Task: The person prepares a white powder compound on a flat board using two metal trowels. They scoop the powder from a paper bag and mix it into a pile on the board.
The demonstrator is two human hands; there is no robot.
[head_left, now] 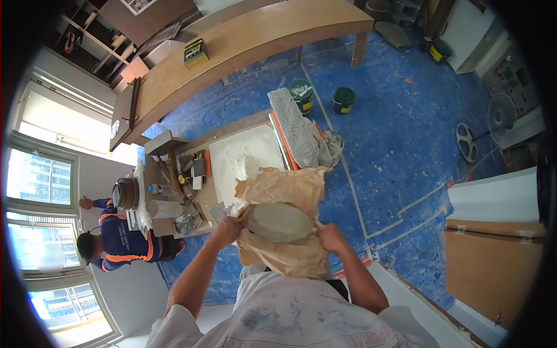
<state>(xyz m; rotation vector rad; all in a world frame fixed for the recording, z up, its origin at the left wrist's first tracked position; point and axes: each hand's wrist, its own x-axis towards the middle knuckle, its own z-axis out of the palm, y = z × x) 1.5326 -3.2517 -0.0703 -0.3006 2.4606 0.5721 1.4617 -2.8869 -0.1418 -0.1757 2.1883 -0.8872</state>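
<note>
Right in front of me a brown paper sack [281,187] gapes wide, with grey powder [281,223] filling its mouth. My left hand [227,232] is closed on the left side of the sack's rim. On the opposite side, my right hand [332,238] grips the rim as well. Beyond the sack lies a pale board [223,156] smeared with white powder or plaster. Just past my left hand sits a small grey flat piece [219,212] whose kind I cannot make out.
Hand tools and a water bottle [156,189] crowd the worktable's left side. A bubble-wrap roll [293,127] leans at its right. Dark green buckets [343,100] stand on the blue floor sheeting [394,139]. A long wooden table [255,37] spans the back. A person [119,238] works by the left windows.
</note>
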